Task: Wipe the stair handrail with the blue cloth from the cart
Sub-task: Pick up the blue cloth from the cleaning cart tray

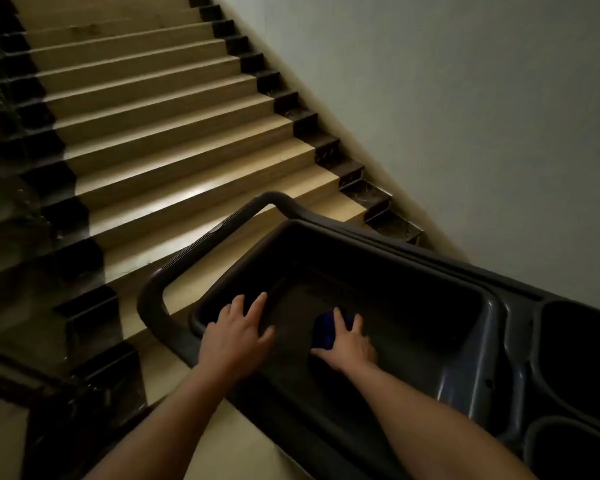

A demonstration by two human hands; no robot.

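Blue cloth (326, 329): bunched dark-blue wad lying on the floor of the cart's deep tray, towards its near side.
Right hand (349, 341): inside the tray, grasping the blue cloth; fingers draped over its top, thumb spread along its near edge.
Left hand (238, 329): released, fingers straight and spread, palm resting on the tray's left rim; holds nothing.
Cart (499, 344): dark grey plastic, standing at the foot of the stairs beside the wall.
Tray (388, 244): rectangular, deep, rounded rim.
Cart handle (156, 289): looped bar on the side nearest the stairs, ribbed along its straight run.
Round wells (582, 348): two, to the right of the tray; contents lost in shadow.
Stairs (160, 109): tan treads with dark end blocks, rising away.
Wall (465, 98): plain and pale, on the right.
Railing (14, 370): dark shape at the lower left; detail too dim to tell.
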